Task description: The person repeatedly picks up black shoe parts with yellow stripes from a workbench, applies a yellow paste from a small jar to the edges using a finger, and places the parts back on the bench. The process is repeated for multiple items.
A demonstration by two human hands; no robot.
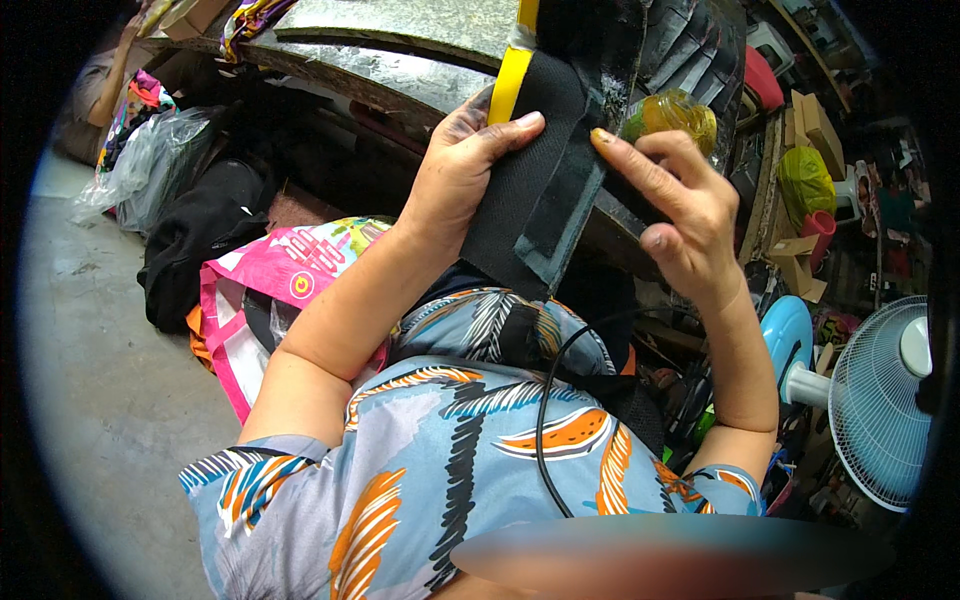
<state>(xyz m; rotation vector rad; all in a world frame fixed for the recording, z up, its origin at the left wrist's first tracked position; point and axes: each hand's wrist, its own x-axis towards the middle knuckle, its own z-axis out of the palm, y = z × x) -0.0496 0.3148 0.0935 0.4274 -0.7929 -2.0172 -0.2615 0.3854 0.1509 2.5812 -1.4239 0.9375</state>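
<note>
My left hand (pixel 458 160) grips a flat black textured fabric piece (pixel 520 190) by its left edge, the thumb lying on its upper face. A smooth dark strip (pixel 570 215) with a greyish, shiny band runs along the piece's right side. From the top edge a yellow strip (pixel 512 84) stands out next to my left fingers. My right hand (pixel 690 195) holds nothing; its index finger points at the strip's upper part, and a yellowish smear shows on the fingertip. Whether that fingertip touches the piece, I cannot tell. Behind this hand lies a clear jar (pixel 672 115) with yellowish contents.
A worn worktable (pixel 390 65) stretches ahead, with dark stacked pieces (pixel 690 50) at its right. A blue-and-white fan (pixel 880 400) stands at the right, near cardboard boxes (pixel 818 130). A pink bag (pixel 300 260) and black cloth (pixel 205 235) lie at the left. A cable (pixel 545 430) crosses my shirt.
</note>
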